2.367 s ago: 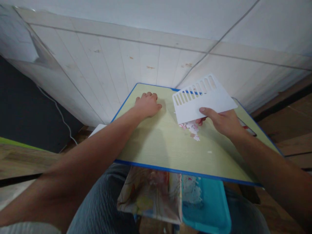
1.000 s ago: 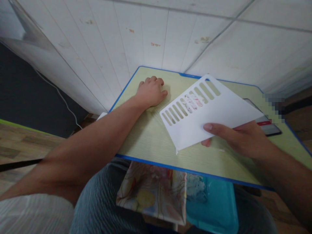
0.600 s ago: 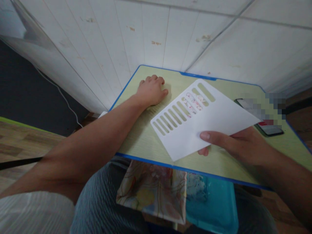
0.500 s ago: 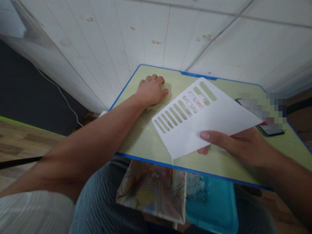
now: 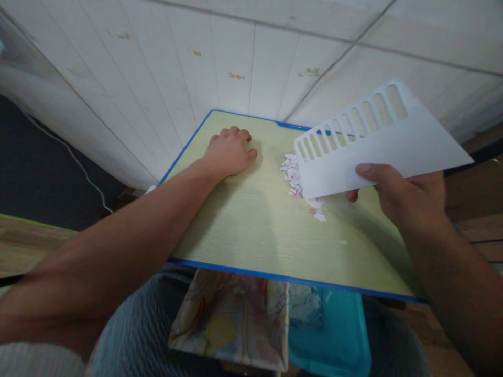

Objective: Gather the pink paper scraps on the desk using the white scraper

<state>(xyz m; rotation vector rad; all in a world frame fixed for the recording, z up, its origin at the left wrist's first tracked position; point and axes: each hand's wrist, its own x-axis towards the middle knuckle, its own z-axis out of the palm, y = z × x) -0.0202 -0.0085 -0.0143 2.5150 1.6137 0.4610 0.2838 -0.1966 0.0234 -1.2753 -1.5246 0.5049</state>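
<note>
- White slotted sheet, where is it?
- Raised over the right half of the tabletop, tilted, slots along its far edge. Far right corner sticks out past the table.
- Right hand?
- Pinching the sheet at its near edge: thumb flat on the upper face, a fingertip showing below. Other fingers mostly hidden.
- Left hand?
- Palm down on the far left part of the tabletop. Fingers a bit bent, loosely spread, thumb out toward the middle.
- Anything under the sheet?
- Paper scraps, white with pinkish bits, in a loose pile on the table. They show past the sheet's left edge and near corner; the rest is covered. One small pale fleck lies apart, nearer the person.
- Table itself?
- Pale yellow-green top, blue rim, far edge up by the white plank wall. Grey cable runs diagonally down the wall.
- Below the near edge?
- Patterned container on the left, blue tray just beside it on the right. Whitish bits in the tray, too blurred to identify.
</note>
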